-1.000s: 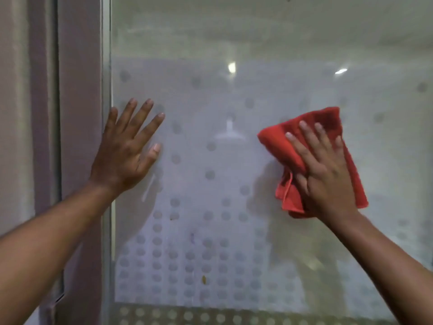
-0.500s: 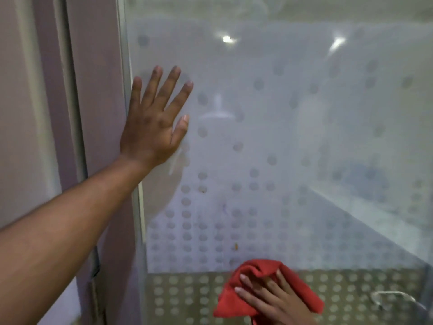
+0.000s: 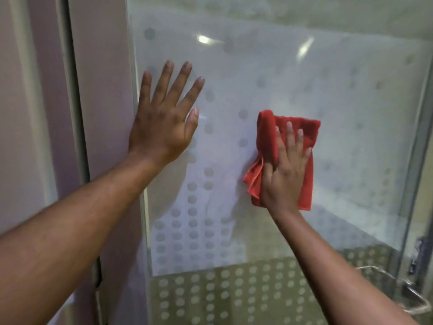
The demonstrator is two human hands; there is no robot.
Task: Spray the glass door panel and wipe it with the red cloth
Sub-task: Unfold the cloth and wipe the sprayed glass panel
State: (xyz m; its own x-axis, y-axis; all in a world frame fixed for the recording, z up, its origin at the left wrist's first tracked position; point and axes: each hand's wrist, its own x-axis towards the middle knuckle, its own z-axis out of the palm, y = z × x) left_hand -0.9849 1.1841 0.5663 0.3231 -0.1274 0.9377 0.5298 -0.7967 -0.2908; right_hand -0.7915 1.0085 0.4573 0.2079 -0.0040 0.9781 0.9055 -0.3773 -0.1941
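Clearly I am in the wiping step: the red cloth [image 3: 302, 130], bunched and folded, lies flat against the glass door panel [image 3: 351, 113] near its middle, well above the band of frosted dots along the panel's lower edge. My right hand [image 3: 284, 172] presses it there, palm on the cloth, fingers [image 3: 290, 134] spread upward over it and the thumb tucked into a fold, so it pins the cloth more than it grips it. Left of the cloth, my left hand [image 3: 164, 130] lies flat and empty on the panel, fingers splayed, its heel at the panel's left edge beside the door frame [image 3: 103, 113]; I judge it steadies the door. No spray bottle shows. Next I judge the cloth should sweep on across the panel's unwiped right side, with even pressure so it does not slip from under the palm. Half a second ago the cloth was low on the panel, down at the dotted band; now it is up at mid-height. The left hand has hardly shifted on the glass.
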